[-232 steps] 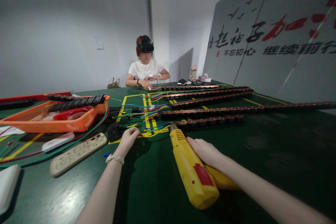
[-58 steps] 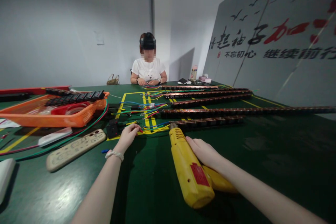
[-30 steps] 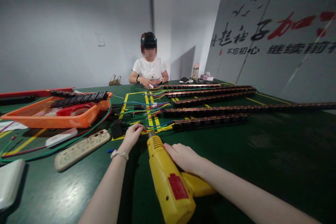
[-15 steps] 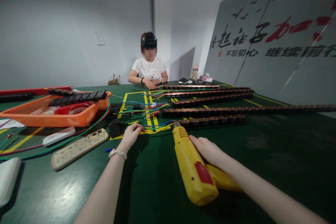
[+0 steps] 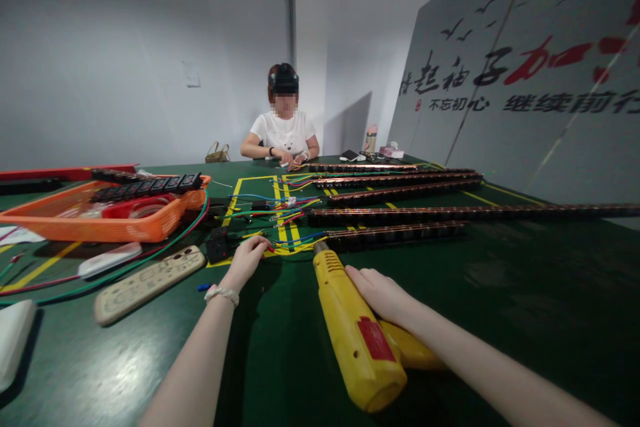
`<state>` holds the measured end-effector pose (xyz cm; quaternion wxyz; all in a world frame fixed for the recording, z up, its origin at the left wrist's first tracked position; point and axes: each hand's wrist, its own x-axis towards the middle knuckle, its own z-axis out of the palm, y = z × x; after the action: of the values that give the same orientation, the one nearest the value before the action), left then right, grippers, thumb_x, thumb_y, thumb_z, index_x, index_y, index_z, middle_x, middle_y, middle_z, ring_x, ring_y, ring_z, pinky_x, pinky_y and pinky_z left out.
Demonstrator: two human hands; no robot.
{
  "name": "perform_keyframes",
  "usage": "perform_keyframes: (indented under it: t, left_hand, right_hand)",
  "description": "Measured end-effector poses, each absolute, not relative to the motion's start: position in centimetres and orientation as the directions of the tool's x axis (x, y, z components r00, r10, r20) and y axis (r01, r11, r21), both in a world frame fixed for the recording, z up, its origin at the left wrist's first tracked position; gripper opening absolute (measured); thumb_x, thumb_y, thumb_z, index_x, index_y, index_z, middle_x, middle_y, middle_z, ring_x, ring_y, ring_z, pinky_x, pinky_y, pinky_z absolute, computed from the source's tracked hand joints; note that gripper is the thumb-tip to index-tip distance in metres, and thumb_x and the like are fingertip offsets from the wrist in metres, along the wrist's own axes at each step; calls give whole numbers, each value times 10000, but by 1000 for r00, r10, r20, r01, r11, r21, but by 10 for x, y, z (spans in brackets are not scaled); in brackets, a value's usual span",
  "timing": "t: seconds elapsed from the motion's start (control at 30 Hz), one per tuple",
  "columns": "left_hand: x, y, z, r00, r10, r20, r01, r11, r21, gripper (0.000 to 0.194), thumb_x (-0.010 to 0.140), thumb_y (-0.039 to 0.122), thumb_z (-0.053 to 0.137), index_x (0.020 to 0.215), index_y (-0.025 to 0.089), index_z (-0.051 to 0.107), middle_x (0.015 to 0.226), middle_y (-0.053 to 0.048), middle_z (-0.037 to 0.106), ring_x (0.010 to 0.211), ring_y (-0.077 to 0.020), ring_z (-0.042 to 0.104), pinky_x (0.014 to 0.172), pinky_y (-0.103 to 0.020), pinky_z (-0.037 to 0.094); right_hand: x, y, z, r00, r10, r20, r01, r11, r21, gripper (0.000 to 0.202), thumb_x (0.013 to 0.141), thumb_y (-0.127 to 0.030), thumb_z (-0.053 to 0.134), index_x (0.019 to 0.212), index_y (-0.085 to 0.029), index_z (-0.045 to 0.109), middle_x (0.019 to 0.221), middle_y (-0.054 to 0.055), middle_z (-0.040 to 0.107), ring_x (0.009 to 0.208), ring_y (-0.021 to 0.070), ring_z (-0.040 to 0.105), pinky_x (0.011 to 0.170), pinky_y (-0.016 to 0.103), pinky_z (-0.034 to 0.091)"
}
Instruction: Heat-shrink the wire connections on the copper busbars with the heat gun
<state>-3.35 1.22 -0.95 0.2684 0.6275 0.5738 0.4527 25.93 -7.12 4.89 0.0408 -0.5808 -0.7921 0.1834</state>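
My right hand (image 5: 377,290) is closed round a yellow heat gun (image 5: 350,327), whose metal nozzle (image 5: 321,248) points away from me toward coloured wires. Those wires (image 5: 300,243), blue and yellow, come off the near end of a long black strip with copper bars (image 5: 395,235). At their loose ends my left hand (image 5: 250,257) pinches a wire; a bit of red shows at its fingertips. The fingers hide much of what they hold. Beside that hand stands a small black box-shaped part (image 5: 217,245).
An orange basket (image 5: 145,230) with black parts stands left, behind a beige power strip (image 5: 150,287) and a white flat object (image 5: 110,260). Further copper-barred strips (image 5: 450,212) lie across the green table (image 5: 525,320). A co-worker (image 5: 283,130) sits opposite, hands on the table.
The heat gun in my right hand has shifted left and slightly nearer, its nozzle closer to my left hand. My left hand has barely moved. The co-worker's hands have drawn together.
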Motion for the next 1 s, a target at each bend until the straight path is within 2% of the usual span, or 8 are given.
perform_keyframes:
  t: [0.17, 0.27, 0.43, 0.63, 0.83, 0.93, 1.0]
  left_hand:
    - [-34, 11, -9, -66, 966, 250, 465, -192, 864, 302, 705, 385, 488, 793, 154, 660, 693, -19, 625, 596, -158, 550, 596, -261, 416]
    - [-33, 12, -10, -69, 966, 250, 450, -194, 872, 282, 701, 383, 495, 762, 152, 644, 714, -30, 631, 626, -163, 557, 610, -260, 424]
    - [-33, 14, -13, -81, 961, 266, 418, -210, 884, 272, 679, 392, 519, 720, 151, 639, 741, -46, 639, 696, -178, 569, 633, -260, 440]
    - [-39, 20, -20, -60, 966, 251, 407, -206, 890, 292, 677, 416, 529, 744, 153, 639, 746, -43, 640, 681, -178, 572, 645, -272, 446]
    - [-46, 24, -25, -58, 977, 207, 407, -166, 898, 320, 656, 445, 556, 767, 158, 643, 761, -40, 649, 682, -180, 569, 639, -269, 444]
    - [-45, 22, -21, -75, 977, 200, 425, -150, 893, 329, 647, 450, 552, 769, 160, 648, 754, -35, 650, 649, -171, 558, 636, -272, 437]
    - [-44, 20, -19, -80, 977, 200, 430, -147, 891, 327, 647, 445, 543, 766, 160, 647, 757, -31, 651, 629, -160, 548, 639, -270, 433]
  right_hand:
    - [224, -74, 49, -422, 892, -163, 874, 352, -335, 544, 934, -416, 114, 1124, -189, 569, 980, 125, 636, 883, 266, 591, 720, 359, 406]
    - [203, -74, 51, -454, 877, -156, 863, 390, -322, 571, 934, -415, 111, 1086, -157, 597, 1011, 149, 635, 927, 281, 588, 754, 380, 407]
    - [184, -72, 51, -473, 872, -129, 846, 408, -343, 623, 933, -444, 85, 1059, -143, 616, 1021, 154, 641, 955, 279, 589, 775, 386, 418]
    - [185, -72, 47, -443, 890, -105, 843, 374, -387, 720, 916, -519, 51, 947, -136, 660, 979, 166, 658, 922, 288, 608, 776, 407, 434]
    - [202, -77, 48, -474, 872, -121, 835, 401, -377, 677, 926, -479, 57, 1064, -134, 623, 1001, 164, 648, 938, 300, 599, 774, 432, 434]
    - [217, -78, 49, -447, 883, -141, 854, 376, -359, 673, 926, -484, 49, 1099, -150, 607, 1011, 157, 642, 934, 297, 597, 757, 415, 436]
    - [228, -76, 48, -417, 897, -148, 872, 349, -344, 600, 930, -483, 102, 1150, -188, 576, 1023, 133, 642, 941, 281, 592, 758, 387, 431]
